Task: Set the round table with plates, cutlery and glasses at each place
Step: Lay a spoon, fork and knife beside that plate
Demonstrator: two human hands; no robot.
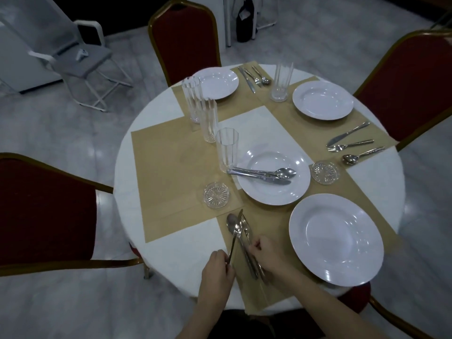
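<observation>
White cloth on the table point(171, 255), tan placemats point(168, 167). Plates point(336, 241) plain glossy white. Cutlery point(349, 146) silver. Glasses point(227, 150) clear, vertical ribs. Coasters point(217, 195) clear, starburst cut. Chairs point(44, 211) dark red, gold frames. Floor point(61, 133) grey, marbled.

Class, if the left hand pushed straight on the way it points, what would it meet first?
Probably the small glass dish just beyond the spoon that the left hand grips; the middle plate lies close beside that line.
</observation>
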